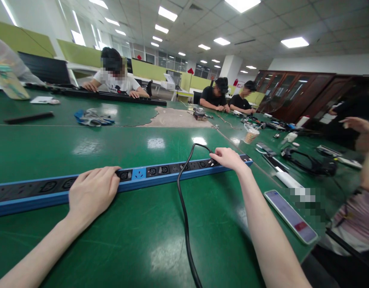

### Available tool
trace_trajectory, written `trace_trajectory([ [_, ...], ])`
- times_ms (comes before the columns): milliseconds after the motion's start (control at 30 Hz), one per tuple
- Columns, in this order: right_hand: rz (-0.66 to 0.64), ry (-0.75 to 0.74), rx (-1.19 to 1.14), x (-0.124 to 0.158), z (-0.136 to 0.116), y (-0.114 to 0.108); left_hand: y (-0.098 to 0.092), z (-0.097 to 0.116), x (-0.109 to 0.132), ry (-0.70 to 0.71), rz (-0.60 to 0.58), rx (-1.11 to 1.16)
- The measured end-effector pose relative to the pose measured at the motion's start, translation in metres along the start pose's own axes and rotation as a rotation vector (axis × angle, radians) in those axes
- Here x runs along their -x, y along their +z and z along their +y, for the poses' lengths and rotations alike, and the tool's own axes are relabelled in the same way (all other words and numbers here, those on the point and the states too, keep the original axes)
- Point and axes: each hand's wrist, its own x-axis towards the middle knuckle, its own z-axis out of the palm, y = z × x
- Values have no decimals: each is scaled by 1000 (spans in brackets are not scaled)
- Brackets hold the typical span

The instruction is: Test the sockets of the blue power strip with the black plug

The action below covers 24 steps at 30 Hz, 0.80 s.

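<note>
A long blue power strip (160, 181) with black socket panels and one blue socket lies across the green table. Wrapped over its left part is my left hand (96, 190), closed on the strip's body. Toward the strip's right end, my right hand (228, 158) pinches the plug (213, 161) of a black power cable. The plug is at a socket there; my fingers partly cover it, so how deep it sits I cannot tell. From the plug, the cable (186, 216) arches up, crosses over the strip and runs down toward me.
A phone (291, 216) lies right of my right forearm. Beyond the strip are gloves (94, 118), a dark bar (30, 117) and a plastic cup (250, 135). A black headset-like device (310, 162) sits at right. Several people are around the table, one close on my right.
</note>
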Motion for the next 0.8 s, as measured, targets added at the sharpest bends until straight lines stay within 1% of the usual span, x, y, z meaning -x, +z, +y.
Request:
trace_trajectory([
  [100, 44, 6, 26, -2, -5, 1, 0, 0, 0, 5, 8, 7],
  [167, 74, -21, -40, -2, -5, 1, -1, 1, 0, 7, 11, 4],
  [200, 75, -35, -110, -2, -3, 1, -1, 1, 0, 8, 12, 1],
  [267, 28, -45, -327, -1, 2, 0, -1, 1, 0, 8, 11, -4],
  [367, -111, -7, -714, 2, 11, -4, -1, 1, 0, 10, 0, -2],
  [433, -197, 24, -905, 5, 18, -6, -1, 1, 0, 8, -4, -1],
  [500, -268, 47, -1033, 9, 26, -8, -1, 1, 0, 4, -6, -4],
  [567, -307, 61, -1131, 14, 34, -8, -1, 1, 0, 3, -7, -6],
  [733, -380, 114, -1363, 21, 54, -1, -1, 1, 0, 4, -9, -5],
  [800, -369, 156, -1393, 19, 59, 3, -1, 1, 0, -1, -8, -1],
])
